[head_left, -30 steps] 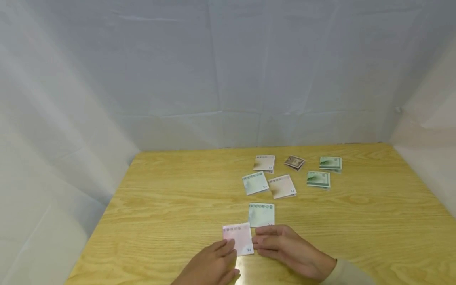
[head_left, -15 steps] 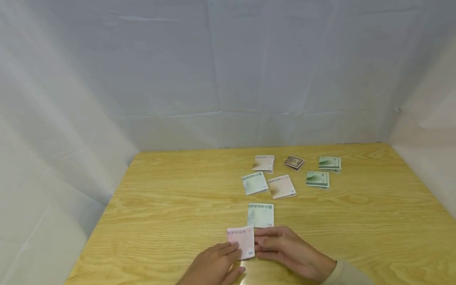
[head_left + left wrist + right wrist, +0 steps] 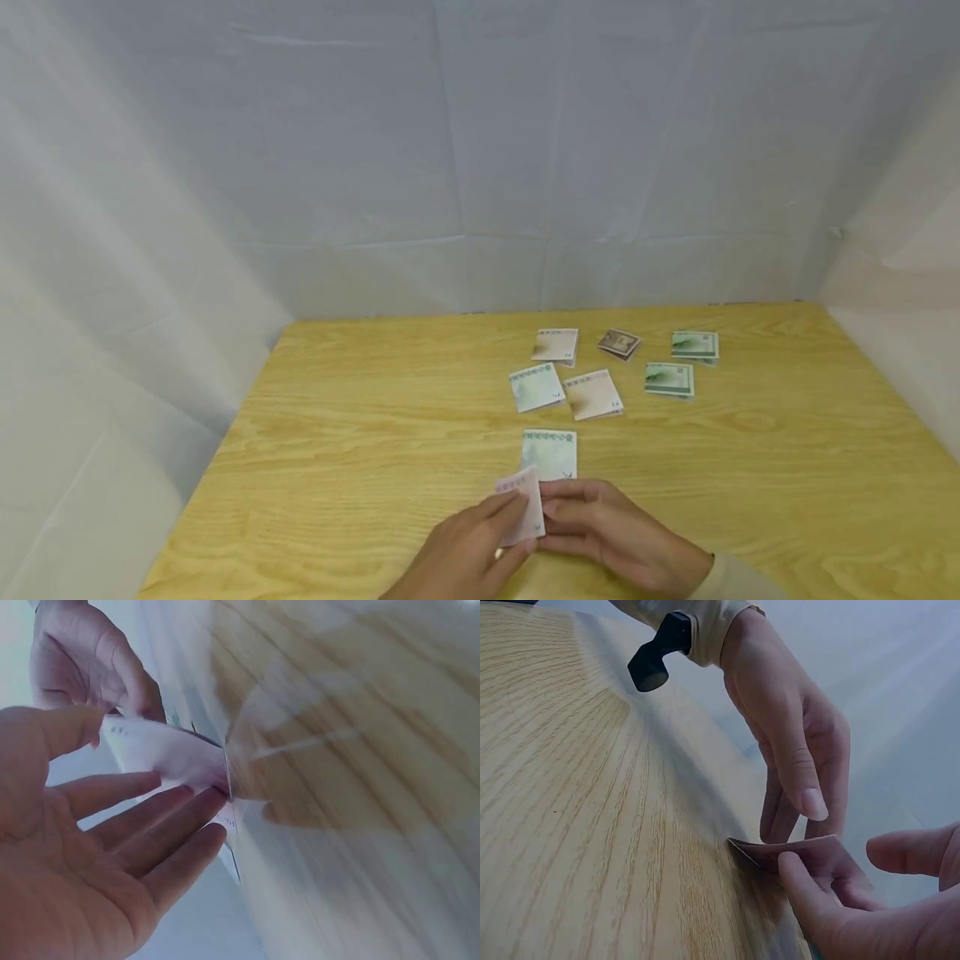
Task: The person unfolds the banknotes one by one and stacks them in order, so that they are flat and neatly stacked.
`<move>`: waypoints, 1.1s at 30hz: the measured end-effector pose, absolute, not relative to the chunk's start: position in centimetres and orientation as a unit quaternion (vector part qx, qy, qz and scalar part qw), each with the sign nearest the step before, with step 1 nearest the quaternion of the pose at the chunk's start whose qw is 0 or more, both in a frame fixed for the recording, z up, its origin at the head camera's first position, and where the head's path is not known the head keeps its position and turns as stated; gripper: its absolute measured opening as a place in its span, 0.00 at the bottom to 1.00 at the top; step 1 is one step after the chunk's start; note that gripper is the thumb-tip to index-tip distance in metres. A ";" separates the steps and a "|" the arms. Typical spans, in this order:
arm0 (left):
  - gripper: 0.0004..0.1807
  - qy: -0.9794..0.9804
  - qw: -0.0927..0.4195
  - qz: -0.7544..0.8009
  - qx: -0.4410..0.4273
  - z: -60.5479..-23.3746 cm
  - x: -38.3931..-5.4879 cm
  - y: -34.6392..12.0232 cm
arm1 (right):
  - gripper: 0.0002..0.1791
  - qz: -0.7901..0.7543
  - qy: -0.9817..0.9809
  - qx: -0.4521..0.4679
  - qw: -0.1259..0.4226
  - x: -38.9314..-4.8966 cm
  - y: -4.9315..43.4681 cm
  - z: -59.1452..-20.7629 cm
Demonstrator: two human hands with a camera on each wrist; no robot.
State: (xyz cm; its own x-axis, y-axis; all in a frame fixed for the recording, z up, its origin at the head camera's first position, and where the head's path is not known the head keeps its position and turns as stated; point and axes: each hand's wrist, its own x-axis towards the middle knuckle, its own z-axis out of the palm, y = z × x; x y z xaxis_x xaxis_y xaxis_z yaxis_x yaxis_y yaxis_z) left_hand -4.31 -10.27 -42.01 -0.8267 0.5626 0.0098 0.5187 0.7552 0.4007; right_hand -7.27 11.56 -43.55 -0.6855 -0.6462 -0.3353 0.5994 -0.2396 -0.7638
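Note:
A folded pinkish banknote (image 3: 533, 518) stands tilted near the table's front. My left hand (image 3: 465, 546) lays extended fingers across its face, the thumb by its lower edge. From the other side my right hand (image 3: 611, 533) reaches the note's right edge. In the right wrist view, a right fingertip (image 3: 789, 862) sits inside the fold of the note (image 3: 821, 849), and the right thumb stands apart. The left thumb hangs just over the note's edge there. Part of the note is hidden behind my left fingers (image 3: 172, 832) in the left wrist view.
A pale green folded note (image 3: 550, 454) lies just beyond my hands. Farther back lie another pale green note (image 3: 536, 387), two pinkish notes, a small brown note (image 3: 619, 342) and two green notes (image 3: 669, 379). White sheets (image 3: 465, 167) surround the wooden table (image 3: 360, 417).
The pinkish note has shifted right and tipped up from nearly flat. My left hand has moved right with it, its thumb coming to the lower edge; my right hand has barely moved.

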 end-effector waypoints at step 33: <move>0.14 0.735 0.120 0.658 0.109 -41.9 -6.3 -8.0 | 0.26 -0.740 0.589 -0.075 0.317 -6.5 13.2 -41.7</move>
State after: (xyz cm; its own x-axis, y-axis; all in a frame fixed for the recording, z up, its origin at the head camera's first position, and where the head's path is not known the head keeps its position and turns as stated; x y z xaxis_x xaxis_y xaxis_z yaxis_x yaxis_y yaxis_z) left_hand -6.27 -7.97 -41.95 -0.9472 0.3189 -0.0333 0.0021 0.1101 0.9939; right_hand -6.54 13.16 -41.68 -0.7877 -0.5574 -0.2623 0.3808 -0.1057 -0.9186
